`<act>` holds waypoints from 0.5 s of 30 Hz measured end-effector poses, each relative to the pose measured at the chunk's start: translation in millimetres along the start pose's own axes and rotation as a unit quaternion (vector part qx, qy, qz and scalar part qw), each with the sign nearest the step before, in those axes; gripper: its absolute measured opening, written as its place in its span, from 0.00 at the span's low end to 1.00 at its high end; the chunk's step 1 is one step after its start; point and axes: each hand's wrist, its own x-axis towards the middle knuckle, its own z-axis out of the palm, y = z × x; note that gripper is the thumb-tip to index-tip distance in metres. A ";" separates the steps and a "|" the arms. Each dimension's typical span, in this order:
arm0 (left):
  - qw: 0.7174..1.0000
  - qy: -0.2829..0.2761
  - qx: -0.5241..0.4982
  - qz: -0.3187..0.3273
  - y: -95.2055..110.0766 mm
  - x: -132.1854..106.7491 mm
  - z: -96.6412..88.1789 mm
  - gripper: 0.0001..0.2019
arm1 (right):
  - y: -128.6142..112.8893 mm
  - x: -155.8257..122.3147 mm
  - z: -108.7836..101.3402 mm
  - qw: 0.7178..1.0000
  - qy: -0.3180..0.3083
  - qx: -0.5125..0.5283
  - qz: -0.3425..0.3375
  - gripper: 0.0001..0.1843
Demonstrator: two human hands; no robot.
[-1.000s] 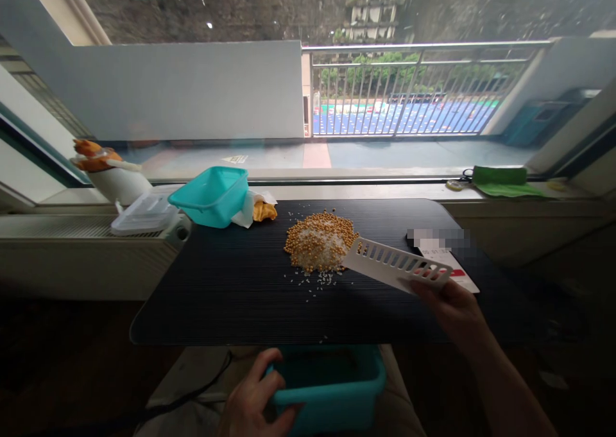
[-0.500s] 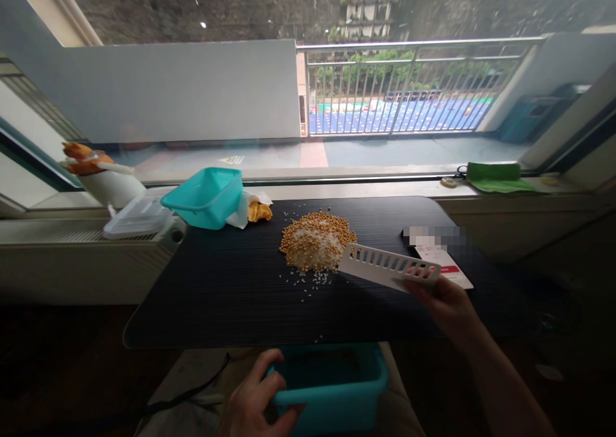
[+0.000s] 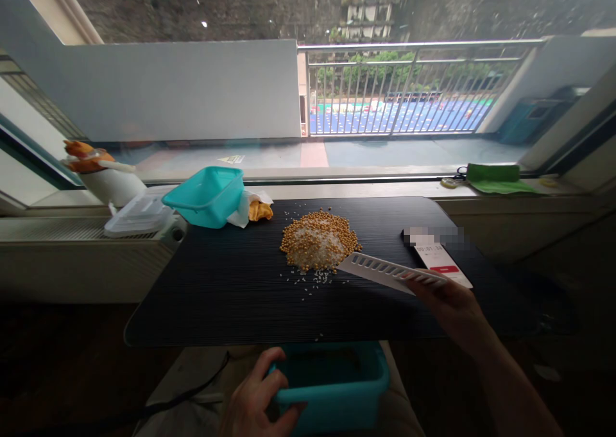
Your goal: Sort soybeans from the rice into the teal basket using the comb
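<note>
On the dark table (image 3: pixel 212 296) lies a heap of yellow soybeans (image 3: pixel 332 222) mixed with white rice (image 3: pixel 312 248); loose grains are scattered at its near side. My right hand (image 3: pixel 450 302) is closed on one end of a flat white slotted plastic strip (image 3: pixel 380 273). The strip's far end is at the heap's right edge; I cannot tell if it touches the beans. Below the table's front edge, my left hand (image 3: pixel 264 395) grips the left rim of a teal plastic bin (image 3: pixel 337 395) resting on my lap. The bin's inside is dark.
A second teal bin (image 3: pixel 206 196) stands at the table's back left, beside crumpled white and orange-brown material (image 3: pixel 260 210). A phone (image 3: pixel 440 257) showing a timer lies at the right. A clear lid (image 3: pixel 139 214) and a green cloth (image 3: pixel 500 178) are near the window.
The slotted strip has tilted flatter, and its tip has dropped slightly at the heap's right edge. A few beans there have spread rightward. My left hand stays on the bin.
</note>
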 end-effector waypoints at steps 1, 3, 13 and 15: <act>1.000 0.002 -0.004 0.000 0.1 -0.1 0.3 0.04 | -0.2 1.8 1.1 1.000 -0.006 -0.003 -0.001 0.19; 1.000 0.003 -0.010 -0.003 0.4 -0.4 0.5 0.04 | -1.0 5.2 1.9 0.999 -0.028 -0.016 -0.002 0.19; 1.000 -0.014 -0.017 -0.005 6.0 1.3 -3.2 0.06 | -18.0 -5.4 -7.9 0.998 -0.069 0.009 0.004 0.15; 1.000 -0.020 -0.016 -0.006 6.0 1.8 -3.4 0.06 | -19.4 -8.0 -6.7 0.997 -0.072 0.017 0.001 0.16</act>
